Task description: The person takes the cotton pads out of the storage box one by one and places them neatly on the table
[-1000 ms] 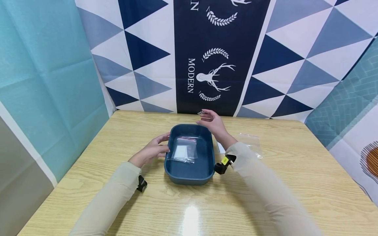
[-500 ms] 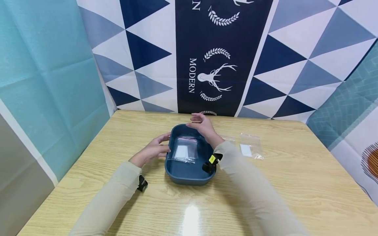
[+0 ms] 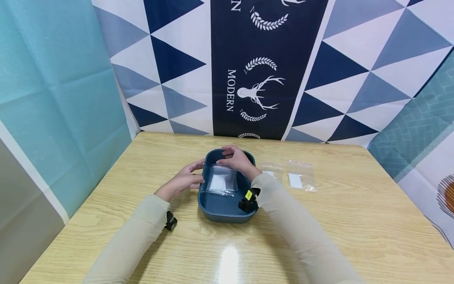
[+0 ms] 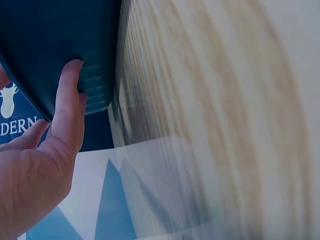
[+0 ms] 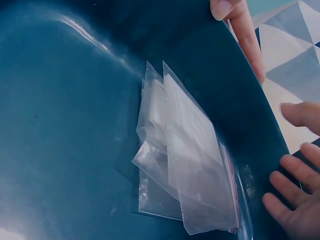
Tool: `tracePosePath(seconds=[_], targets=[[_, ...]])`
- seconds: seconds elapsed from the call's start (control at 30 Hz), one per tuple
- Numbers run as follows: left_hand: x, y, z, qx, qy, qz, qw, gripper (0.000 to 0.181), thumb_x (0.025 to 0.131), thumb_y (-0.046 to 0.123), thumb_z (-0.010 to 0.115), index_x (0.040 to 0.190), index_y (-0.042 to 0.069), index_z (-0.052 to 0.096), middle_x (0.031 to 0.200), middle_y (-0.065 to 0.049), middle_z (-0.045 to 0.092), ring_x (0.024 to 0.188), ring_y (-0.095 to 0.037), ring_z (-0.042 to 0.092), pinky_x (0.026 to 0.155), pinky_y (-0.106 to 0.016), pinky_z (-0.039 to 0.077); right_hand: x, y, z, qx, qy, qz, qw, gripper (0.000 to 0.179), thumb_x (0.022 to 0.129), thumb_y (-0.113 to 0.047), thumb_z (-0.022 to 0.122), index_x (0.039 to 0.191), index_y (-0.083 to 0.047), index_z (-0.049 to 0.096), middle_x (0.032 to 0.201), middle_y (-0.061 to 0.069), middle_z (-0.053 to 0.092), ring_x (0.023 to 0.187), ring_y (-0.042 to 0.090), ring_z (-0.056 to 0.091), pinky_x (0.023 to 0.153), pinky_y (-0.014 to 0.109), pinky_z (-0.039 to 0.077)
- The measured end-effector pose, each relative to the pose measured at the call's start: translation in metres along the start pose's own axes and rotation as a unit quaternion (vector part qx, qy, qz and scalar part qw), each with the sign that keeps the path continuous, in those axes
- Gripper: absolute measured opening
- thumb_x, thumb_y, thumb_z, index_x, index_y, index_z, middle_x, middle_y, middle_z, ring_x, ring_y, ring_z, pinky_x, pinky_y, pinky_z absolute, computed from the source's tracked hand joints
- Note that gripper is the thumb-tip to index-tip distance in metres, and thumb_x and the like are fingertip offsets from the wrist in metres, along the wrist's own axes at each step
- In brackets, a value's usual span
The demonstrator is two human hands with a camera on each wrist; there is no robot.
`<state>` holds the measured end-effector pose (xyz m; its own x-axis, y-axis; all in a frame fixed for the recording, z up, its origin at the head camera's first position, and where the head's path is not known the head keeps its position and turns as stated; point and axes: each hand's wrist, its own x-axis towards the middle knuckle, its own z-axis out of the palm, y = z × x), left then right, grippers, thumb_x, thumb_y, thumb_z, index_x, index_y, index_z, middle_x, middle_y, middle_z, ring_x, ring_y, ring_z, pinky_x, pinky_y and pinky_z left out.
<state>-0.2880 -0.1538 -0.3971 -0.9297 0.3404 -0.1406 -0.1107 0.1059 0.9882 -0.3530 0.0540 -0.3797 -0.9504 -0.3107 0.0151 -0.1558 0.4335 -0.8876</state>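
A dark blue rectangular plastic box (image 3: 223, 209) stands on the table in the head view, with a small stack of clear zip bags (image 3: 221, 184) inside, towards its left. White inserts show through the plastic. My left hand (image 3: 180, 182) holds the box's left side, its fingers along the outer wall and a fingertip over the rim in the right wrist view. My right hand (image 3: 238, 161) hovers over the far right part of the box, fingers loosely bent, with nothing visible between them. In the right wrist view the zip bags (image 5: 187, 160) lie overlapping near one wall.
Two more clear zip bags lie on the table right of the box: one farther right (image 3: 300, 176), another (image 3: 272, 170) partly behind the right sleeve. The wooden table (image 3: 354, 205) ends at a patterned cloth backdrop (image 3: 184, 94). Black wrist cameras sit on both wrists.
My right hand has moved left and nearer, from beyond the box's far right corner to over its inside, uncovering the bags on the right. The left hand and the box have stayed put.
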Motion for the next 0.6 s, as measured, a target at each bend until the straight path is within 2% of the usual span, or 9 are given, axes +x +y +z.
tracePosePath(seconds=[0.37,0.6], targets=[[-0.0003,-0.0006,0.0009,0.001,0.004,-0.004,1.0,0.072,0.084,-0.003,0.053,0.148,0.016,0.026,0.144,-0.012,0.029,0.111,-0.031,0.051,0.086,-0.04,0.05,-0.0038,0.0049,0.0023,-0.079,-0.094,0.011,0.9924,0.066,0.079,-0.019,0.074,0.135,-0.003,0.042,0.131,0.015,0.047,0.121,0.028,0.043,0.096,0.039,0.041],[-0.0012,-0.0007,0.0016,0.001,0.004,0.001,1.0,0.072,0.084,-0.004,0.052,0.148,0.016,0.026,0.144,-0.012,0.029,0.116,-0.033,0.048,0.086,-0.04,0.05,-0.006,0.0041,0.0035,-0.102,-0.135,0.014,0.9855,0.07,0.077,-0.021,0.076,0.136,-0.004,0.041,0.134,0.014,0.044,0.121,0.026,0.042,0.098,0.038,0.039]])
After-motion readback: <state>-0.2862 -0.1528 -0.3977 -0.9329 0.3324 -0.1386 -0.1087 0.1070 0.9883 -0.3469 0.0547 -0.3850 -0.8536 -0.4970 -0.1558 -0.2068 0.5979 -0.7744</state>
